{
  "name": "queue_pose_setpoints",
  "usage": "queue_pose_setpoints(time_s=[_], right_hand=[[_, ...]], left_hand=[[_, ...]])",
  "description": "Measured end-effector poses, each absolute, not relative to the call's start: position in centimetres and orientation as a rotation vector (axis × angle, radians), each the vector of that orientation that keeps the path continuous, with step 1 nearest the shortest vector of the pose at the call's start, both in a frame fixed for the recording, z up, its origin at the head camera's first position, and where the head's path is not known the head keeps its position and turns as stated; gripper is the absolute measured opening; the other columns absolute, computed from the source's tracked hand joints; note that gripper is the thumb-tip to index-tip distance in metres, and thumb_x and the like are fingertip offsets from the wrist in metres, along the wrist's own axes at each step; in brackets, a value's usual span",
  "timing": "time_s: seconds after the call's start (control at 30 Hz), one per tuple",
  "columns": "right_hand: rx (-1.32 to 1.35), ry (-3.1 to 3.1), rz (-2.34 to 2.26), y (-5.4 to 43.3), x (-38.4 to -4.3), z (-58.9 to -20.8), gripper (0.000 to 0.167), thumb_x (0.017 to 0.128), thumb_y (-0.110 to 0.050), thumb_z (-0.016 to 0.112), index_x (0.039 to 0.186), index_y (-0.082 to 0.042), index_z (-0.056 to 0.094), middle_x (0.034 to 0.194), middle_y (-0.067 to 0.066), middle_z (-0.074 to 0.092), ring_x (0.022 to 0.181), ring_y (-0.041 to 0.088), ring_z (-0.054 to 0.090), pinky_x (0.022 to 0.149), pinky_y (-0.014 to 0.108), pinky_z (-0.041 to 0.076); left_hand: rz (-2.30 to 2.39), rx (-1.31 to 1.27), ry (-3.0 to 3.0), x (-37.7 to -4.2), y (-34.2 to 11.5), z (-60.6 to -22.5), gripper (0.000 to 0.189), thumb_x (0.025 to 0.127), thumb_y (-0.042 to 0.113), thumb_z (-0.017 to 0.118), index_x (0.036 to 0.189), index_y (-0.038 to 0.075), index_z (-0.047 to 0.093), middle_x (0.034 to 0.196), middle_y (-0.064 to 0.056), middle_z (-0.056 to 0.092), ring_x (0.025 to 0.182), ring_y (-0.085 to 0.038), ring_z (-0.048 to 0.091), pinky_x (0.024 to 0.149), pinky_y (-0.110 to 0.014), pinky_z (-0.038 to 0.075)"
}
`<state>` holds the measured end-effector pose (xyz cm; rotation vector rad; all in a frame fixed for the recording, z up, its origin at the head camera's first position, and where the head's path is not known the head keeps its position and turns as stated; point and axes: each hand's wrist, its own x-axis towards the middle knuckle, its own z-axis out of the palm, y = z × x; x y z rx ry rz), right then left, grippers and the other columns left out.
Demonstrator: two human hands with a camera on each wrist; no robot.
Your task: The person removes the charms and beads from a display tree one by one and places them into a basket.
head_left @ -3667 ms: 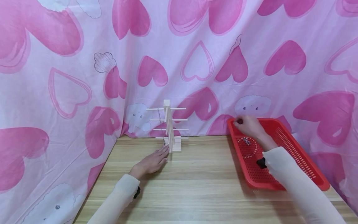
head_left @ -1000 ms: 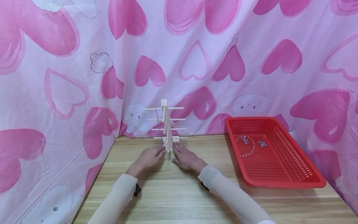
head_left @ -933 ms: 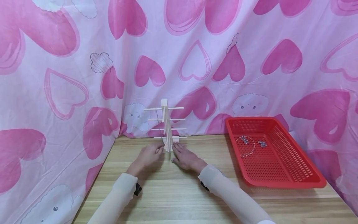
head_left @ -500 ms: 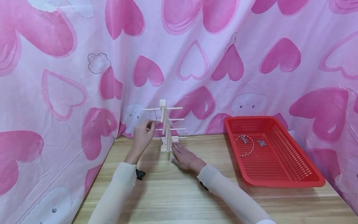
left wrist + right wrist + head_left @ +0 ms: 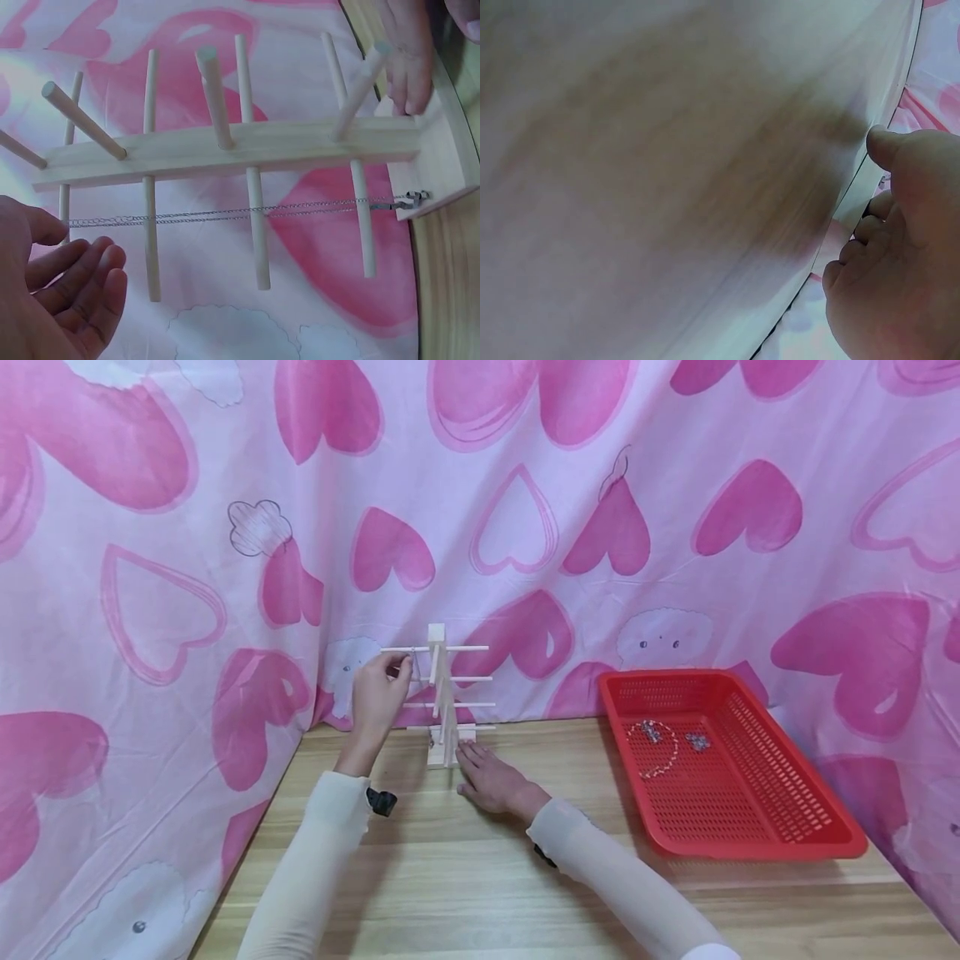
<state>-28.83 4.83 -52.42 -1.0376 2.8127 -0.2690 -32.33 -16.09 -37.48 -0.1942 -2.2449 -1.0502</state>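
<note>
My left hand (image 5: 378, 689) is raised at the upper left of the wooden peg stand (image 5: 442, 702) in the head view. Its thumb and forefinger pinch a thin silver necklace (image 5: 199, 217) near the top peg; the other fingers are loosely bent. Hanging from that peg, the two strands run down past the lower pegs to a dark pendant (image 5: 409, 200) by the base. My right hand (image 5: 495, 781) rests at the right side of the stand's base with fingers extended, touching it. In the right wrist view, only part of the right hand (image 5: 904, 240) shows.
A red plastic basket (image 5: 757, 847) stands on the right of the wooden table (image 5: 450, 877). In it lie a red-and-white beaded necklace (image 5: 660, 770) and a small silvery heap (image 5: 697, 741). A pink heart-patterned cloth (image 5: 600, 502) hangs close behind the stand.
My right hand came from the basket to the stand's base and stays there. My left hand has left the base and risen along the necklace to the top peg.
</note>
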Motion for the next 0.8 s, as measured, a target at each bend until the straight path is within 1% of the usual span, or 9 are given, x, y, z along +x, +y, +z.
queue_pose_setpoints(time_s=[0.1, 0.17, 0.37, 0.57, 0.8], right_hand=[[-1.022, 2.807, -0.268, 4.75, -28.82, -52.34, 0.07, 0.115, -0.037, 0.045, 0.169, 0.001, 0.02, 0.179, 0.018, 0.015, 0.167, 0.034, 0.015, 0.138, 0.044, 0.018], [-1.014, 2.806, -0.266, 4.7, -28.76, -52.34, 0.07, 0.115, -0.037, 0.044, 0.169, 0.001, 0.02, 0.179, 0.017, 0.015, 0.167, 0.033, 0.014, 0.138, 0.044, 0.018], [-1.021, 2.802, -0.277, 4.58, -28.57, -52.44, 0.07, 0.115, -0.036, 0.045, 0.169, 0.002, 0.02, 0.179, 0.018, 0.016, 0.167, 0.034, 0.016, 0.137, 0.046, 0.019], [-1.026, 2.803, -0.279, 4.61, -28.44, -52.31, 0.071, 0.114, -0.036, 0.046, 0.168, 0.002, 0.021, 0.178, 0.019, 0.017, 0.167, 0.035, 0.016, 0.137, 0.045, 0.018], [-1.017, 2.812, -0.293, 4.72, -28.56, -52.43, 0.072, 0.114, -0.036, 0.047, 0.168, 0.002, 0.02, 0.178, 0.02, 0.016, 0.167, 0.035, 0.015, 0.138, 0.045, 0.017]], left_hand=[[-1.095, -0.174, -2.279, -32.37, -15.95, -37.42, 0.022, 0.101, 0.017, 0.07, 0.108, -0.001, 0.081, 0.098, -0.018, 0.081, 0.085, -0.034, 0.076, 0.076, -0.044, 0.062], [-1.13, -0.161, -2.293, -32.37, -15.92, -37.51, 0.023, 0.102, 0.018, 0.07, 0.108, -0.001, 0.081, 0.098, -0.018, 0.081, 0.085, -0.034, 0.076, 0.075, -0.041, 0.061], [-1.192, -0.136, -2.304, -32.15, -15.87, -37.82, 0.025, 0.103, 0.023, 0.07, 0.107, 0.001, 0.081, 0.095, -0.017, 0.081, 0.082, -0.03, 0.075, 0.068, -0.023, 0.053], [-1.235, -0.147, -2.273, -32.04, -15.76, -37.87, 0.024, 0.105, 0.022, 0.068, 0.106, 0.001, 0.08, 0.092, -0.015, 0.082, 0.078, -0.029, 0.078, 0.061, -0.012, 0.049], [-1.287, -0.184, -2.233, -32.21, -15.7, -37.53, 0.023, 0.106, 0.017, 0.067, 0.104, -0.002, 0.079, 0.086, -0.018, 0.08, 0.074, -0.034, 0.079, 0.058, -0.008, 0.05]])
